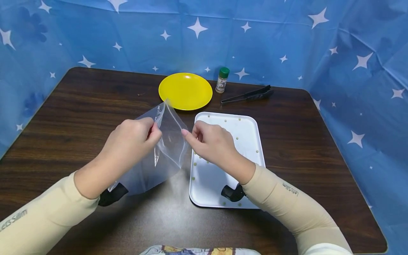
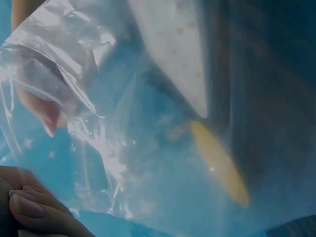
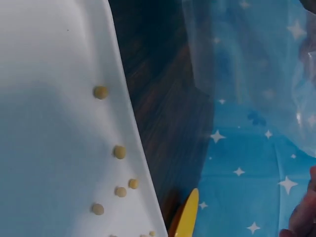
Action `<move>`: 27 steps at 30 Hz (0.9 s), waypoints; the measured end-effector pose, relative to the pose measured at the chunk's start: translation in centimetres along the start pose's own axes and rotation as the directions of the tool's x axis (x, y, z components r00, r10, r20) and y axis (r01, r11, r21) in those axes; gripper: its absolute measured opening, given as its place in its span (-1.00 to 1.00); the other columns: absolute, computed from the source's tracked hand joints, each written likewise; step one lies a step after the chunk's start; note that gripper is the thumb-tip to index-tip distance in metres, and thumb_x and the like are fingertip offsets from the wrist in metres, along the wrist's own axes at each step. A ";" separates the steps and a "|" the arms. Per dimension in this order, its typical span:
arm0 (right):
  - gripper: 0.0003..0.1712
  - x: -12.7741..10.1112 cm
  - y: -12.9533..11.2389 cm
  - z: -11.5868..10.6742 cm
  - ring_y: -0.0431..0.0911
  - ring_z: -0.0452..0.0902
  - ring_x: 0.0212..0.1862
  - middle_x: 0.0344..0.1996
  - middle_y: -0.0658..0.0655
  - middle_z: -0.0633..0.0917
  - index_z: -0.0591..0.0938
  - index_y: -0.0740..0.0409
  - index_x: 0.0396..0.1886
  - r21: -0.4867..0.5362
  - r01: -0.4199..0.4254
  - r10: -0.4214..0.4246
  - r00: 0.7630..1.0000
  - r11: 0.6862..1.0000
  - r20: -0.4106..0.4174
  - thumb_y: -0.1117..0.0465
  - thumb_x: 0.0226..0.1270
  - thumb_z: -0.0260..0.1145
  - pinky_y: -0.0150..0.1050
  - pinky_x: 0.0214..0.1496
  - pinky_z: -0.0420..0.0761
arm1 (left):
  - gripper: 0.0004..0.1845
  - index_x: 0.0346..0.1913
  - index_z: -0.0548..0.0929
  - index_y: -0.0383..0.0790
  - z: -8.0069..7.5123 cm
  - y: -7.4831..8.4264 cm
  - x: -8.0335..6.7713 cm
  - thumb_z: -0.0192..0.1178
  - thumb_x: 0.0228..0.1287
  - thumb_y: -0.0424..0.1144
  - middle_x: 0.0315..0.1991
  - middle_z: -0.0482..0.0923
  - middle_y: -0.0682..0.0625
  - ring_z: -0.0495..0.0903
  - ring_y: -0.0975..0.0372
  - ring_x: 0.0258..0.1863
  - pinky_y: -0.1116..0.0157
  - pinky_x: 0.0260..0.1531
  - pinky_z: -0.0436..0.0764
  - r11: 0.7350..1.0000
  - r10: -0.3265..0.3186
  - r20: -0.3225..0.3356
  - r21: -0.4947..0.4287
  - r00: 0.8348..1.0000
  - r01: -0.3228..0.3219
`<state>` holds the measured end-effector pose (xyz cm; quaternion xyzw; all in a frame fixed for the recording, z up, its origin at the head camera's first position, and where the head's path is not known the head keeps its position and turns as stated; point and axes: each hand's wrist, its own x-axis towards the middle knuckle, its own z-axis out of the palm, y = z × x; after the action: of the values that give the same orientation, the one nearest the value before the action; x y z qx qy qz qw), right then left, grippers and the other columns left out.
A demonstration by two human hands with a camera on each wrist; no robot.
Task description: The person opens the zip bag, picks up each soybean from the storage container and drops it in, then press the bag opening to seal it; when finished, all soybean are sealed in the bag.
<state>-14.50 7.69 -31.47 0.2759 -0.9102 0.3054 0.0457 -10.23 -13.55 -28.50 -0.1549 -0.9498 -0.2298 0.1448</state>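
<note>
Above the table, a clear plastic zip bag hangs between both hands with its mouth pulled apart. My left hand pinches the bag's left side near the top, thumb against curled fingers. At the opposite edge, my right hand pinches the plastic between thumb and forefinger. In the left wrist view the wrinkled film fills most of the picture. Under the right hand lies a white tray, with several small, round, yellowish bean-like pieces scattered over it.
A yellow plate sits behind the bag. To its right stand a green-capped seasoning bottle and, lying flat, black-handled tongs. A blue star-patterned curtain borders the dark wooden table.
</note>
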 end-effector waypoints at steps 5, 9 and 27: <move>-0.75 -0.6 0.2 -0.3 -0.21 0.27 -0.73 -0.70 -0.09 0.43 0.45 -0.01 -0.43 0.012 0.025 -0.024 0.998 1.000 -0.051 -0.06 0.32 0.14 -0.30 -0.73 0.20 | -0.70 -0.67 0.38 -0.21 0.3 0.3 0.1 -0.04 0.24 -0.33 -0.80 0.15 0.01 0.17 0.21 -0.83 0.30 -0.79 0.22 1.000 -0.005 0.024 -0.008 1.000 0.005; -0.78 -1.2 0.6 -0.7 -0.21 0.28 -0.69 -0.67 -0.10 0.45 0.47 -0.02 -0.40 0.010 0.004 -0.003 0.998 1.000 -0.064 -0.03 0.32 0.14 -0.29 -0.70 0.26 | -0.72 -0.64 0.40 -0.21 0.6 0.5 0.1 -0.03 0.24 -0.32 -0.78 0.17 0.01 0.19 0.21 -0.81 0.30 -0.77 0.24 1.000 -0.020 0.057 -0.011 0.998 0.020; -0.83 -5.4 5.5 -6.3 -0.06 0.41 -0.52 -0.54 -0.04 0.56 0.57 -0.03 -0.38 -0.010 -0.272 0.271 0.955 0.962 0.117 0.00 0.28 0.24 -0.21 -0.52 0.42 | -0.72 -0.63 0.39 -0.21 0.8 0.4 0.1 -0.06 0.26 -0.30 -0.76 0.16 0.01 0.18 0.19 -0.79 0.28 -0.73 0.22 0.998 -0.050 0.134 -0.024 0.990 0.054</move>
<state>-13.40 17.55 -30.67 0.1660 -0.9396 0.2950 -0.0511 -10.40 -12.81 -29.00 -0.1469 -0.9579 -0.2356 0.0729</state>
